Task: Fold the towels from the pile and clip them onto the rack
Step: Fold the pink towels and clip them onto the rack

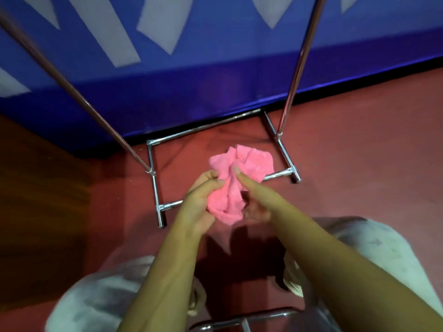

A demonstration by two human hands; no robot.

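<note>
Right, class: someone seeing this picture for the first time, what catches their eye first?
The crumpled pink towel at the centre, bright against the red floor, gripped by the left hand and the right hand. Behind it stands the chrome rack, its two poles rising past a blue wall with pale shapes.

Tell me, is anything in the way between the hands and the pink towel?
No. Both hands already hold the crumpled pink towel: the left hand grips its left side and the right hand holds its right. Nothing sits between them. The top of the rack, where the towel must go, is out of view.
</note>
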